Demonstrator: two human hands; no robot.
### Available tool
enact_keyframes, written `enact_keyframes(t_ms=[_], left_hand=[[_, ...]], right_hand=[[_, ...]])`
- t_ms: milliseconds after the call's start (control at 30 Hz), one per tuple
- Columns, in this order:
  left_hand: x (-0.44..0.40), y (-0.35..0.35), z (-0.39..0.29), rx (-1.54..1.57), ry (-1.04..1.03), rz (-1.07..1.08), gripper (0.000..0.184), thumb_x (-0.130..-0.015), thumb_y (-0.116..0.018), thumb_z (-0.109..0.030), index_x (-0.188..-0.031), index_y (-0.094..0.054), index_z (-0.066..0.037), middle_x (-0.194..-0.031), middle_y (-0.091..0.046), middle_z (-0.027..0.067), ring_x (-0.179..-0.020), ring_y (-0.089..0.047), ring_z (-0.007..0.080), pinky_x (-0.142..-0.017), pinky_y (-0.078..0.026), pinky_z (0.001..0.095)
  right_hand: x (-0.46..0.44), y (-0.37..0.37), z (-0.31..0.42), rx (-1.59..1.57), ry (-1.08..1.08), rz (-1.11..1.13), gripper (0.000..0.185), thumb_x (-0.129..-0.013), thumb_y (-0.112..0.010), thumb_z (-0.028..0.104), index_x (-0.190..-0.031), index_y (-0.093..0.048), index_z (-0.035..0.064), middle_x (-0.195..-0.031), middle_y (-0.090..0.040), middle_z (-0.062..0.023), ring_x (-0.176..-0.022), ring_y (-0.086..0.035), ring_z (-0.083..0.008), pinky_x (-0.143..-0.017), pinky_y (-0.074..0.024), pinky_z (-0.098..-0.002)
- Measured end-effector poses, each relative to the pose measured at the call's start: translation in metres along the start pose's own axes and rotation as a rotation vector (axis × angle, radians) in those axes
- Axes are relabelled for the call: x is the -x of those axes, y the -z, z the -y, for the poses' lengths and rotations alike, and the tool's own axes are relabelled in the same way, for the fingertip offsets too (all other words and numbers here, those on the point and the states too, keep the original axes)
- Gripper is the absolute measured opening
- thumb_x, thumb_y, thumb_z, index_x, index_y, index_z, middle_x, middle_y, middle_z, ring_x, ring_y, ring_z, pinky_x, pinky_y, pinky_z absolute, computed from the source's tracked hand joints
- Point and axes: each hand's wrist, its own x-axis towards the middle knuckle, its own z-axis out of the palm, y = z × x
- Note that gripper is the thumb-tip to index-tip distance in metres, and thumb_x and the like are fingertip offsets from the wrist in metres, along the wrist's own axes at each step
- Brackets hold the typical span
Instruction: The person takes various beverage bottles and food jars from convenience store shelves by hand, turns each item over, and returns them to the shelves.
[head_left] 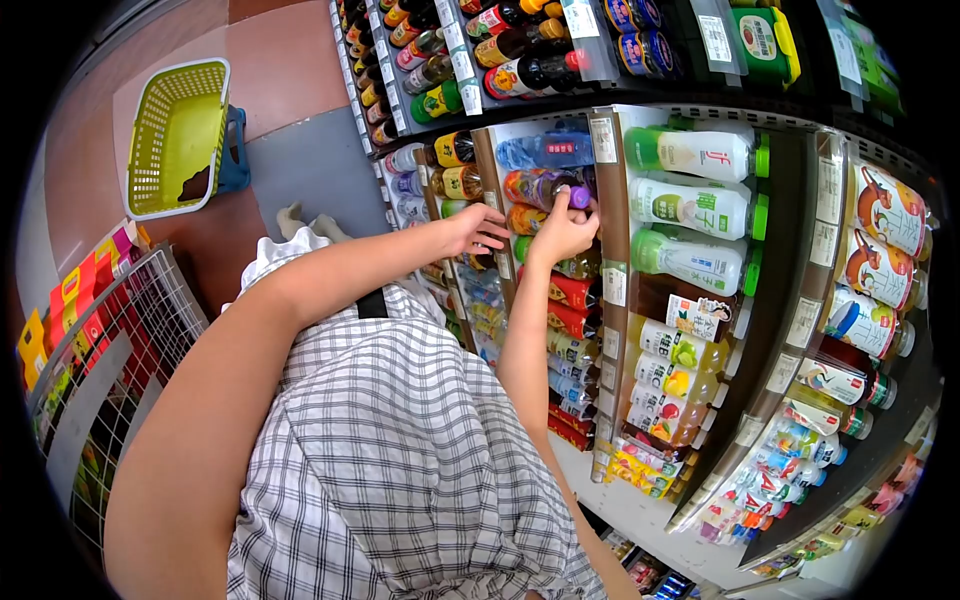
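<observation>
Nearest is a white cotton-like shirt with a black checked pattern, and the 2 bare arms reach out past it towards the shelving. The left hand is released, its fingers loosely spread beside the shelf's edge, with nothing visible in its grasp. The right hand is grasping the cap end of a plastic bottle with a purple-and-orange label and a purple screw cap, thumb and fingertips closed about that cap. The bottle is in its shelf row, its cap pointing to the right of the view; whether its base is clear of the shelf I cannot tell.

If full, as seems likely, it should feel moderately heavy and bottom-weighted, unlikely to break but thin-walled enough to dent under a hard squeeze. The glossy label could slip against dry fingers. The cap gives a firm, narrow hold, though the body might swing from it; a palm wrapped around the middle, or a 2nd hand under the base, would steady it.

Just beside it stands a clear bottle with a blue wrapper, so fingers have little room at that side. Farthest off, on the tiled floor, sits a yellow-green plastic basket with a pale rim.
</observation>
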Motion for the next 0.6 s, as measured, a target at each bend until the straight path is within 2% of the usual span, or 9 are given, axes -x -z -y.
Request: enact_keyframes(t_ms=[100,133,233,367,467,567,600], left_hand=[[-0.002,0.003,0.000,0.028,-0.007,-0.003,0.052,-0.096,-0.044,-0.035,-0.140,-0.042,-0.009,-0.132,-0.058,0.0086,-0.114,-0.056,0.0229,-0.089,-0.043,0.0357],[-0.002,0.004,0.000,0.032,-0.008,-0.007,0.051,-0.095,-0.044,-0.035,-0.140,-0.043,-0.009,-0.132,-0.059,0.0086,-0.113,-0.057,0.0230,-0.090,-0.043,0.0359],[-0.002,0.004,0.000,0.028,-0.004,-0.020,0.050,-0.095,-0.044,-0.035,-0.138,-0.044,-0.009,-0.131,-0.059,0.0087,-0.112,-0.057,0.0233,-0.090,-0.043,0.0365],[-0.008,0.006,0.003,0.026,-0.004,-0.029,0.049,-0.095,-0.044,-0.036,-0.136,-0.046,-0.009,-0.131,-0.059,0.0089,-0.111,-0.058,0.0229,-0.090,-0.043,0.0373],[-0.008,0.010,0.002,0.016,-0.024,-0.049,0.045,-0.095,-0.046,-0.033,-0.135,-0.047,-0.011,-0.124,-0.062,0.0080,-0.112,-0.058,0.0226,-0.090,-0.043,0.0354],[0.000,0.003,-0.004,-0.195,-0.256,-0.181,0.045,-0.091,-0.055,-0.022,-0.134,-0.048,-0.012,-0.120,-0.060,0.0069,-0.115,-0.056,0.0240,-0.092,-0.043,0.0345],[-0.014,0.011,0.002,-0.401,-0.500,-0.213,0.055,-0.080,-0.063,-0.006,-0.133,-0.048,-0.010,-0.121,-0.056,0.0082,-0.117,-0.053,0.0268,-0.097,-0.043,0.0350]], right_hand=[[0.015,0.004,0.002,0.043,0.025,-0.008,0.037,-0.077,-0.079,0.028,-0.096,-0.060,0.0022,-0.054,-0.053,-0.0018,-0.051,-0.048,-0.0137,-0.054,-0.0397,-0.0336],[0.020,0.005,0.003,0.018,0.058,-0.026,0.032,-0.077,-0.079,0.030,-0.092,-0.061,0.0075,-0.055,-0.053,-0.0002,-0.049,-0.049,-0.0145,-0.051,-0.0381,-0.0357],[0.023,0.008,0.005,0.028,0.106,0.024,0.028,-0.078,-0.078,0.023,-0.093,-0.062,0.0056,-0.058,-0.056,-0.0013,-0.051,-0.050,-0.0131,-0.051,-0.0398,-0.0321],[0.021,0.007,-0.005,-0.158,0.138,0.046,0.024,-0.080,-0.077,0.016,-0.093,-0.061,0.0029,-0.066,-0.061,-0.0030,-0.054,-0.051,-0.0107,-0.053,-0.0436,-0.0275],[0.025,0.011,-0.013,-0.242,0.140,0.057,0.025,-0.080,-0.078,0.012,-0.095,-0.062,0.0013,-0.071,-0.064,-0.0034,-0.057,-0.052,-0.0083,-0.055,-0.0451,-0.0250],[0.028,0.022,-0.012,-0.252,0.130,0.062,0.025,-0.080,-0.078,0.010,-0.096,-0.062,0.0001,-0.072,-0.064,-0.0035,-0.058,-0.052,-0.0073,-0.055,-0.0445,-0.0234],[0.030,0.030,0.002,-0.237,0.151,0.055,0.023,-0.080,-0.076,0.005,-0.097,-0.062,-0.0009,-0.074,-0.065,-0.0033,-0.060,-0.052,-0.0062,-0.055,-0.0439,-0.0219]])
